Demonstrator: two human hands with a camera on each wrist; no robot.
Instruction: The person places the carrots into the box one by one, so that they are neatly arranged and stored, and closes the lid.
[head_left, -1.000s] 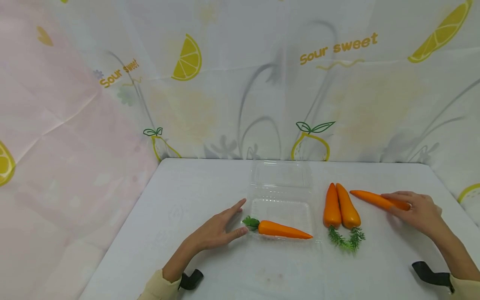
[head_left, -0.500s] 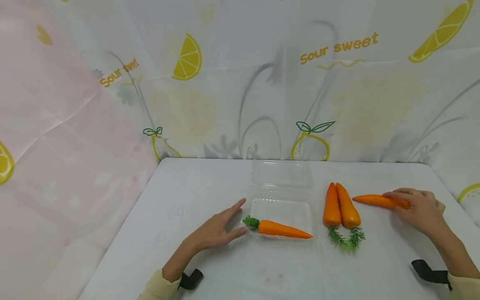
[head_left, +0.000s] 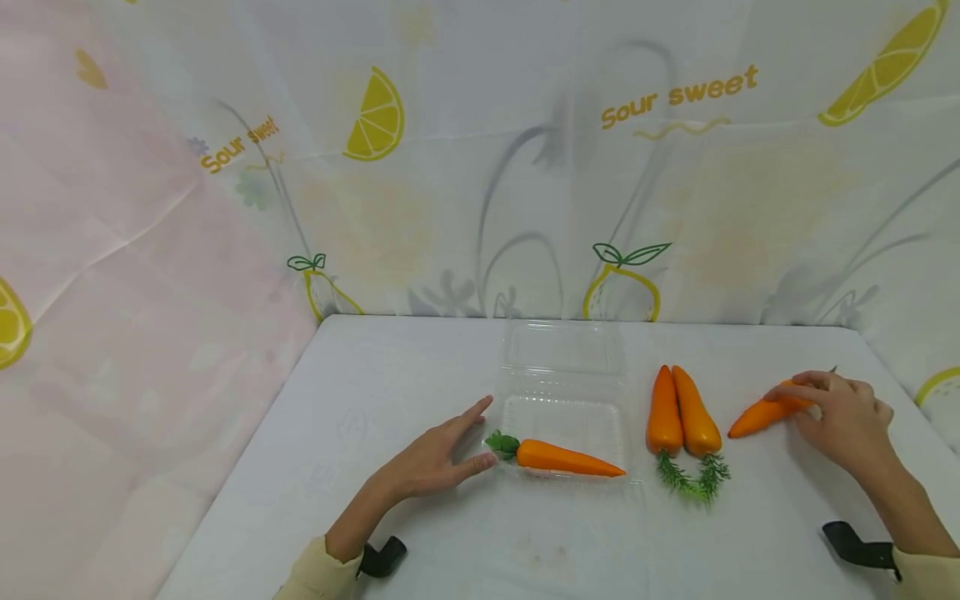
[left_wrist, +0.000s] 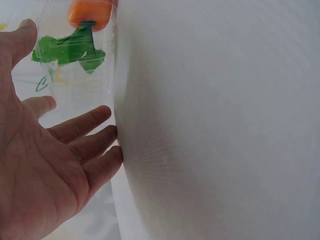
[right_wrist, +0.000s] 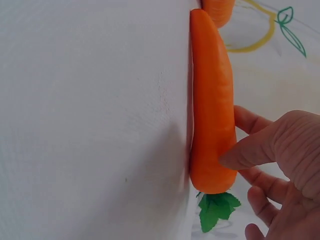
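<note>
Orange carrot (head_left: pixel 759 416), lower right of head view, pinched by right hand (head_left: pixel 847 419); leaves (right_wrist: pixel 218 210), mostly hidden there, show in right wrist view, carrot left of hand. Left hand (head_left: pixel 426 463), fingers spread, beside clear box (head_left: pixel 562 414).

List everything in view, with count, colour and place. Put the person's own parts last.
Table: 1, white, beneath everything listed next.
Printed cloth: count unclear, whitish and pink with yellow lemon prints, behind and beside the table.
Plastic container: 1, clear, lid open, mid-table.
Boxed carrot: 1, orange with green leaves, along the container's near side.
Paired carrots: 2, orange with green tops, right of the container, tops toward the person.
Held carrot: 1, orange with green leaves, right of the pair.
Wrist attachments: 2, black, one per wrist.
Sleeves: 2, cream, bottom edge.
Left hand: 1, bare, at the container's left side.
Right hand: 1, bare, gripping the held carrot.
</note>
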